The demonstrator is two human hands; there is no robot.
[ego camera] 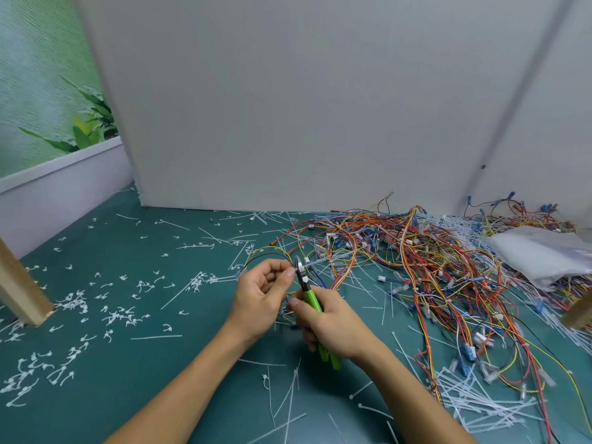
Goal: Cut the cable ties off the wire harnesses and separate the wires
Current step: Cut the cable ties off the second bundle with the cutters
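Observation:
My left hand (261, 294) pinches a small wire harness (267, 253) of yellow and black wires that loops up and to the left. My right hand (333, 322) grips green-handled cutters (312, 299). Their metal jaws (300, 267) point up and meet the harness right at my left fingertips, where a white cable tie (315, 262) sticks out to the right. A big tangle of red, yellow, orange and blue harnesses (432, 267) lies on the green mat at the right.
Cut tie heads and tails (121, 315) litter the green mat (153, 363) at left and front. Long white ties (474, 402) pile at lower right. A clear plastic bag (541, 254) lies far right. A wooden post (19, 286) stands left, another at right; grey panels behind.

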